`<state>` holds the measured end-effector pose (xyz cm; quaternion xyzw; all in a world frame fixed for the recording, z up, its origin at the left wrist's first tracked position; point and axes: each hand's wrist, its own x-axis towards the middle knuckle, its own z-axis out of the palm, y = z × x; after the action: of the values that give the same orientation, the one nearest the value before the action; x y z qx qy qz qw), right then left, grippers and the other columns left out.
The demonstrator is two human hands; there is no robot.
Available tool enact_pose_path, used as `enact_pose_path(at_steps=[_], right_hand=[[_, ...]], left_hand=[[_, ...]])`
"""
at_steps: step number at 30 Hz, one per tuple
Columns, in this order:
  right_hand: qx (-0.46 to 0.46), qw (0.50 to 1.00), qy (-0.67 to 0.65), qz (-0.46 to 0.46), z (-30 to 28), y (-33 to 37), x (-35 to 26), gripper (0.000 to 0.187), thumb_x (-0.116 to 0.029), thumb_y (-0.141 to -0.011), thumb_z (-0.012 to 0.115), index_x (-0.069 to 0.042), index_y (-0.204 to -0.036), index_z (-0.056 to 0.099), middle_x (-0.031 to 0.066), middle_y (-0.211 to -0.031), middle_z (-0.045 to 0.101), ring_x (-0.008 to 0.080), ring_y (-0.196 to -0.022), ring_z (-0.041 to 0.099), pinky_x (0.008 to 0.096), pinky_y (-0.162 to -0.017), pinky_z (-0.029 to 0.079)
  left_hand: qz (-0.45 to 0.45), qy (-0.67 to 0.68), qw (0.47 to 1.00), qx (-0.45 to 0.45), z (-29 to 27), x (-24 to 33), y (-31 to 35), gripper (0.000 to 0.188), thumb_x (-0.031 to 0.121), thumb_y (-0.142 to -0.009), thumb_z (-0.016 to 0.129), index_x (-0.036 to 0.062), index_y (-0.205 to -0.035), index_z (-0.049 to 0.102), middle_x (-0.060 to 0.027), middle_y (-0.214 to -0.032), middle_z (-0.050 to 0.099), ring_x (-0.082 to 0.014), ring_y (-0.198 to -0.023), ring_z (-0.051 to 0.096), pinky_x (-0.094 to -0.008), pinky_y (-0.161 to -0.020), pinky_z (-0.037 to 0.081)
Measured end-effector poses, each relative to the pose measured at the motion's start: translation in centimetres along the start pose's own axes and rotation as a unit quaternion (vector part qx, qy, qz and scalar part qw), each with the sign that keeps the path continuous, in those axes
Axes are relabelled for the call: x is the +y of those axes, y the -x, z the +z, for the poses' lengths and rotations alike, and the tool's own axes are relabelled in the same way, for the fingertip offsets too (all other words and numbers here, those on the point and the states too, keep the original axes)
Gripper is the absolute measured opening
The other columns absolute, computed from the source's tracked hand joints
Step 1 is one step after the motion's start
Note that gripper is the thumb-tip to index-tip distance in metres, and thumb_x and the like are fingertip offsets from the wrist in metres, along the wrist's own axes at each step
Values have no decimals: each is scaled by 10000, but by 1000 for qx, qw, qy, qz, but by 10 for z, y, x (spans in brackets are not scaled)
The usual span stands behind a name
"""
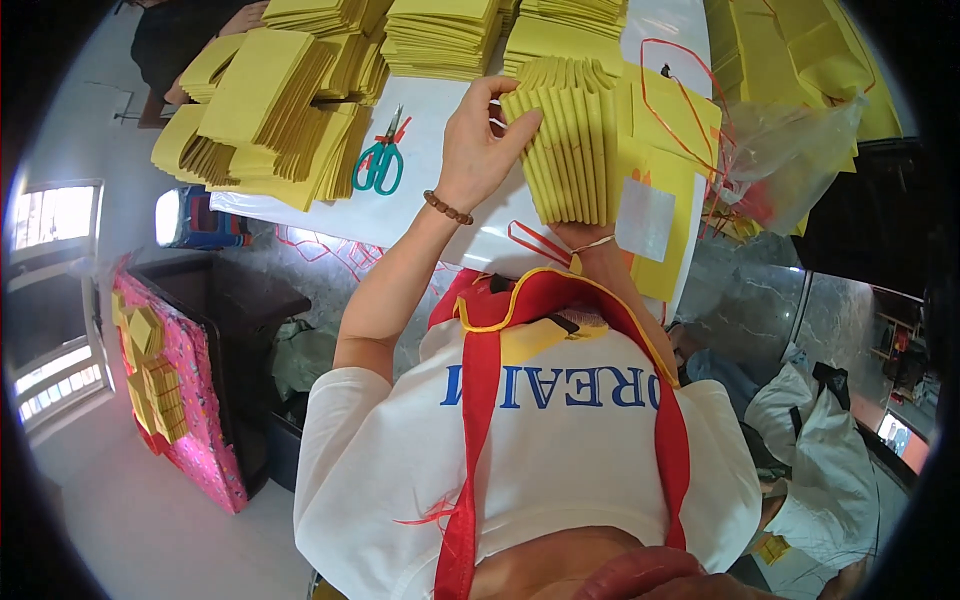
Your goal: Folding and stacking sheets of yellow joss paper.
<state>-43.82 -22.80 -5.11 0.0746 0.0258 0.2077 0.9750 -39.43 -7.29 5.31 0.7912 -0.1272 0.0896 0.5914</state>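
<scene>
A thick bundle of folded yellow paper point(565, 145) stands tilted over the table, its folded edges fanned side by side toward me. My left hand point(480, 140), with a beaded bracelet at the wrist, grips the bundle's upper left corner, thumb on the near side. Under the bundle's lower end goes my right hand point(585, 237); a thin band circles that wrist, and the fingers are hidden behind the paper. Teal-handled scissors point(379, 160) lie to the left of my left hand. A loop of red string point(540, 242) lies at the table's near edge.
Stacks of folded yellow paper point(265, 90) fill the white table's point(430, 100) far left and back. Flat yellow sheets point(660, 180) and a clear plastic bag point(790, 160) are on the right. Another person's hand point(245, 18) shows at the far left; a person in white point(825, 460) is at lower right.
</scene>
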Motion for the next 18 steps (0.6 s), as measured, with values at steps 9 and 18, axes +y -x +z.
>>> enact_pose_path(at_steps=[9,18], right_hand=[[21,1000,3,8,-3,2,1,482,-427,-872,378,-113,-1210,518,79,-1212,544,246,-1108,525,430,-918,441],[34,999,31,-6,-6,7,4,476,-420,-874,380,-99,-1200,516,91,-1199,546,252,-1072,545,419,-878,467]], left_hand=[[-19,-41,999,8,-4,-1,-2,468,318,-735,679,-10,-1018,501,-106,-865,597,-175,-669,559,-294,-576,457],[-33,-99,995,7,-3,-4,-3,522,425,-709,686,30,-981,478,-110,-864,596,-244,-703,574,-350,-634,450]])
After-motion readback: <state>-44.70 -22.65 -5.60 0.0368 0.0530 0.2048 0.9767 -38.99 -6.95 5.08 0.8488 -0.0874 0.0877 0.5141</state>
